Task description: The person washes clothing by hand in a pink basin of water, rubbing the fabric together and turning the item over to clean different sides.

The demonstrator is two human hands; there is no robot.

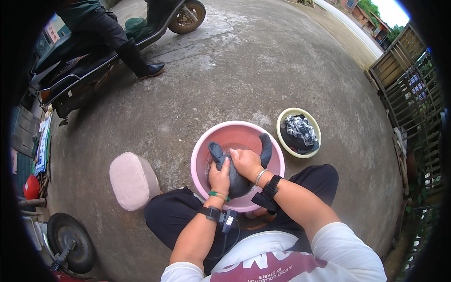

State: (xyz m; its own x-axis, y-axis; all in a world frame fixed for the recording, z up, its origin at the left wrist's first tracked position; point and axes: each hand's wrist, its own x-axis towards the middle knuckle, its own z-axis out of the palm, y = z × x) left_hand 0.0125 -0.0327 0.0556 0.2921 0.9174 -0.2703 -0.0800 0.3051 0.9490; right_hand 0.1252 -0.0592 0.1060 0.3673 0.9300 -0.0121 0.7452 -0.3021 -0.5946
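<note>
A pink plastic basin stands on the ground between my knees, with some sudsy water in it. Over the basin, my left hand and my right hand grip a wet dark grey cloth garment. The cloth is bunched between the two hands, which are close together. One end sticks up beside my left fingers, and another part hangs over the basin's right rim. My right fingers are curled into a fist on the fabric, while the left thumb lies along it. Below my hands, part of the cloth rests in the basin.
A pale yellow basin of clothes stands at the right. A pink padded stool is to my left. Upper left, a person in black rubber boots sits astride a motor scooter. A wheel shows lower left; a fence runs right.
</note>
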